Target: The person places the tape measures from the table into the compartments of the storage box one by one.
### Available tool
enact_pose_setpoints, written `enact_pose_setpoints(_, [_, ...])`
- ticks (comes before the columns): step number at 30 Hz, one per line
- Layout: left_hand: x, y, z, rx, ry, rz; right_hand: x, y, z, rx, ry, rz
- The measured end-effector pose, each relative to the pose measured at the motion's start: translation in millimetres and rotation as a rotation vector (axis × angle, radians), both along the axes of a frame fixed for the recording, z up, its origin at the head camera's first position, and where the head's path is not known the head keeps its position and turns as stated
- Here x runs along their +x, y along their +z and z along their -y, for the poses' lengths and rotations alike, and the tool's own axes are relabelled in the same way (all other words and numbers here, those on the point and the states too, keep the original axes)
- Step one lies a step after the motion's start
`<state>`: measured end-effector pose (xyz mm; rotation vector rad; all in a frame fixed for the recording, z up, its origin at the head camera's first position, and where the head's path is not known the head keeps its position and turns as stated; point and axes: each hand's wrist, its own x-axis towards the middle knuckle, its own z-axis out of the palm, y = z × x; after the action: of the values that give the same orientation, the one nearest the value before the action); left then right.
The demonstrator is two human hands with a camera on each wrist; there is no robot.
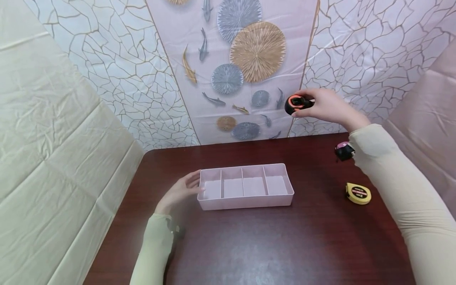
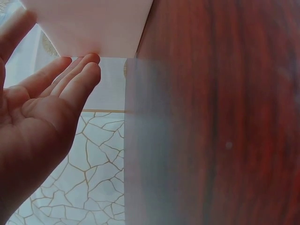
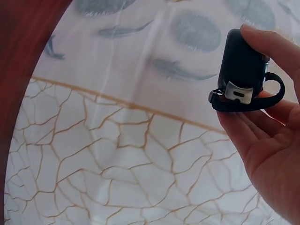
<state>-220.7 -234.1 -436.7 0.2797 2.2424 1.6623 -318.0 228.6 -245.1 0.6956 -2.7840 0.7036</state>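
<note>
My right hand [image 1: 325, 105] grips a black tape measure with an orange ring [image 1: 296, 103], raised well above the table's far edge. In the right wrist view the black tape measure [image 3: 243, 61] shows its metal end hook and a strap, with thumb above and fingers beneath. At the left end of a pink divided box [image 1: 246, 202], my left hand [image 1: 179, 192] rests its thumb by the rim. The left wrist view has the fairly straight fingers [image 2: 82, 86] touching the box's end wall [image 2: 98, 28]. Its compartments show bare floors.
A yellow tape measure [image 1: 358, 194] lies on the dark red-brown table [image 1: 242, 245] at the right. Behind it, a black and pink tape measure [image 1: 344, 151] is partly covered by my right sleeve [image 1: 377, 146]. Patterned cloth [image 1: 124, 71] hangs behind the table.
</note>
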Motion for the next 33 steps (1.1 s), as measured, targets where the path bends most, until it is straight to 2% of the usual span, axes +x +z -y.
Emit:
enact_pose_setpoints(9, [-0.9, 0.1, -2, -0.024, 0.007, 0.004, 11.0, 14.0, 15, -0.035, 0.06, -0.023])
enact_pose_setpoints(17, [1.1, 2.0, -3, -0.014, 0.026, 0.018, 21.8, 26.1, 32, -0.022, 0.089, -0.042])
enact_pose_setpoints(20, [-0.8, -2.6, -1, 0.015, 0.03, 0.018, 23.5, 28.4, 36, -0.016, 0.105, -0.068])
enact_pose_setpoints(27, [-11.2, -24.8, 5, 0.028, 0.047, -0.021, 24.7, 28.2, 40, -0.018, 0.132, -0.091])
enact_pose_setpoints(33, [-9.9, -23.7, 5, 0.017, 0.056, -0.019, 26.6, 25.3, 41, -0.016, 0.141, -0.072])
